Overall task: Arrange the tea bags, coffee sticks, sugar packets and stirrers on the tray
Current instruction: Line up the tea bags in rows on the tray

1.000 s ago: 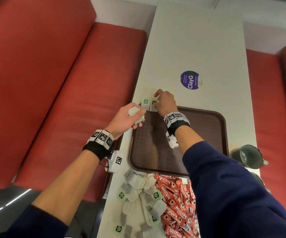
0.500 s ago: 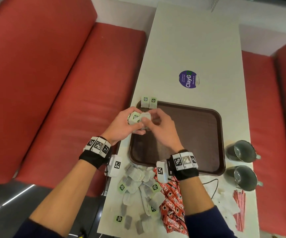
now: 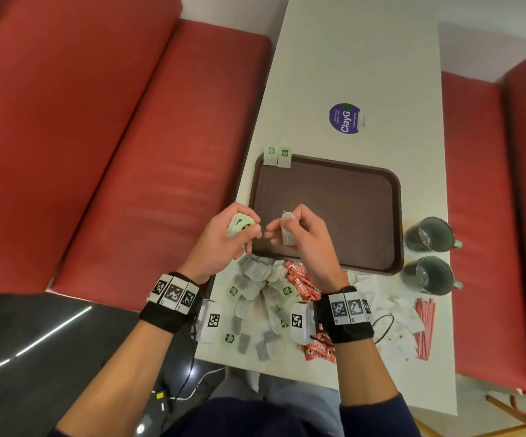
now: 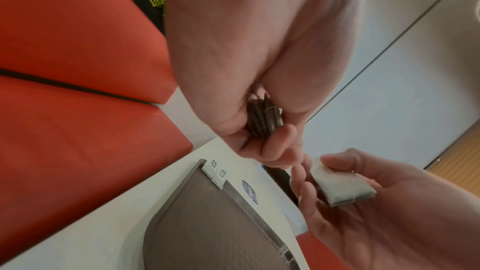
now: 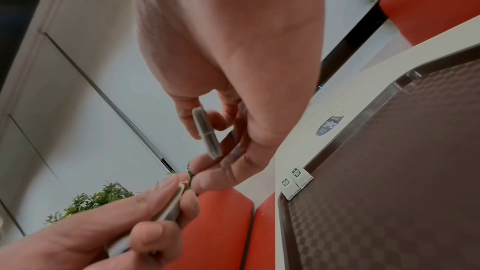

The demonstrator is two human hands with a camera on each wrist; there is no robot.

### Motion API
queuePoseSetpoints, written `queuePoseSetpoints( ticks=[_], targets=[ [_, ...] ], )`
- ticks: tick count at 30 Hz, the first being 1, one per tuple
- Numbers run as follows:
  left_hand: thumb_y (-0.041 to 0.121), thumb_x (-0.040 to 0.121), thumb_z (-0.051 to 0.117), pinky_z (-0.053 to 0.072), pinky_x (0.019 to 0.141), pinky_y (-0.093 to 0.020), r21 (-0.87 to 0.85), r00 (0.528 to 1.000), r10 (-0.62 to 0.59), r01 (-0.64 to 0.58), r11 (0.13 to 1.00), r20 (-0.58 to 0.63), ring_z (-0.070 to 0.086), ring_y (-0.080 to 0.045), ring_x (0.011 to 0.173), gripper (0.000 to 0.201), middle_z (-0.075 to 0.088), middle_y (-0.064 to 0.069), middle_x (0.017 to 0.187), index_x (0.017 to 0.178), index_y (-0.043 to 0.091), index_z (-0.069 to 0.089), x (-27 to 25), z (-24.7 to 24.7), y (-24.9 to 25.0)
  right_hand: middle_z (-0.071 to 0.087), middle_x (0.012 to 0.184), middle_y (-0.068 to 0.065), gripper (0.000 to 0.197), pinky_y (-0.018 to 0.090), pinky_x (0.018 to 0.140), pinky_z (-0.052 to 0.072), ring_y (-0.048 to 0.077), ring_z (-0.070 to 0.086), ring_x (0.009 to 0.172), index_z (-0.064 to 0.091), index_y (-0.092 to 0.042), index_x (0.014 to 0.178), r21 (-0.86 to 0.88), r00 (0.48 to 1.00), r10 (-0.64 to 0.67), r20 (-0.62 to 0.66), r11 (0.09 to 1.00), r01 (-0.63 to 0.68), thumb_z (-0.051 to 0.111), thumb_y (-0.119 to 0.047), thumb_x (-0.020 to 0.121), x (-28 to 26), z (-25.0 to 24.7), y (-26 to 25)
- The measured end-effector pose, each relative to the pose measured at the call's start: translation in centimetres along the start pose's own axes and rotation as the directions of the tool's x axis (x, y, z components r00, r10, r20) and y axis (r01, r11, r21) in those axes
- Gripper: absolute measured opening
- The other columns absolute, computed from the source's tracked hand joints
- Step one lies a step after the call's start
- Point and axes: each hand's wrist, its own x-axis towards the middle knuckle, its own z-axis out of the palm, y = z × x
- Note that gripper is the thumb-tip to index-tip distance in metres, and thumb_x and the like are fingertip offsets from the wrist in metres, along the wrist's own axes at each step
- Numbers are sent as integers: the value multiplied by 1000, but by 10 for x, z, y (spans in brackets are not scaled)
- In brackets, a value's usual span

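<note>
A brown tray (image 3: 327, 197) lies on the white table (image 3: 359, 64). Two tea bags (image 3: 277, 156) with green tags lean on the tray's far left rim. My left hand (image 3: 223, 238) grips a small stack of tea bags (image 3: 242, 223) over the tray's near left edge. Beside it, my right hand (image 3: 299, 234) pinches a single tea bag (image 3: 287, 230); that tea bag (image 4: 340, 188) also shows in the left wrist view. A pile of loose tea bags (image 3: 255, 298), red coffee sticks (image 3: 302, 282), white sugar packets (image 3: 394, 323) and red stirrers (image 3: 425, 326) lies on the table's near end.
Two dark mugs (image 3: 430, 234) (image 3: 432, 274) stand to the right of the tray. A round purple sticker (image 3: 345, 118) is on the table beyond the tray. Red bench seats (image 3: 97, 152) flank the table on both sides.
My right hand came back from the tray's far left corner to the left hand, took one tea bag off the stack, and the two hands have drawn slightly apart.
</note>
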Motion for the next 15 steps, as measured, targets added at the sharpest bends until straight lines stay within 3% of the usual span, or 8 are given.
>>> queuePoseSetpoints(
  ticks=[3, 6, 8, 10, 13, 15],
  targets=[
    [17, 102, 76, 44, 51, -31, -50, 1000, -16, 15, 999, -12, 63, -21, 66, 15, 70, -15, 81, 112, 16, 66, -19, 8, 1, 73, 91, 26, 29, 41, 84, 62, 26, 73, 85, 57, 2, 91, -85, 999, -49, -5, 995, 49, 70, -19, 107, -18, 3, -1],
    [18, 101, 78, 42, 49, -30, -148, 999, -37, 32, 988, -37, 64, -30, 70, 20, 68, -24, 87, 115, 14, 64, -36, 15, 0, 70, 93, 21, 25, 39, 82, 61, 20, 67, 84, 70, -1, 96, -100, 997, -71, -8, 992, 70, 74, -23, 106, -35, 5, -1],
    [22, 103, 75, 43, 50, -30, -204, 997, -54, 43, 978, -49, 65, -30, 74, 21, 68, -16, 89, 119, 15, 64, -44, 18, 0, 74, 102, 17, 13, 42, 87, 65, 23, 72, 92, 76, -5, 102, -96, 998, -69, -12, 993, 67, 72, -16, 106, -44, 5, 1],
    [28, 107, 68, 44, 52, -29, -252, 996, -71, 56, 966, -48, 66, -31, 79, 20, 68, -5, 93, 121, 14, 62, -50, 19, 0, 77, 107, 15, 10, 52, 93, 66, 33, 76, 102, 80, -11, 109, -107, 998, -69, -8, 992, 68, 71, -9, 105, -50, 4, 5],
    [21, 114, 52, 45, 60, -34, -368, 996, -86, 89, 926, 25, 65, -37, 87, 18, 68, -19, 102, 128, 13, 60, -55, 16, -2, 79, 109, 12, 18, 55, 95, 65, 37, 76, 104, 81, -14, 113, -135, 996, -91, -9, 987, 89, 70, -3, 104, -58, 6, 10],
    [10, 107, 44, 48, 66, -37, -421, 993, -96, 114, 900, 63, 67, -37, 91, 29, 70, -26, 111, 133, 10, 57, -57, 14, -2, 79, 110, 9, 17, 54, 93, 66, 35, 77, 104, 80, -12, 113, -138, 995, -104, -14, 985, 101, 71, -1, 103, -62, 8, 12]
  ],
)
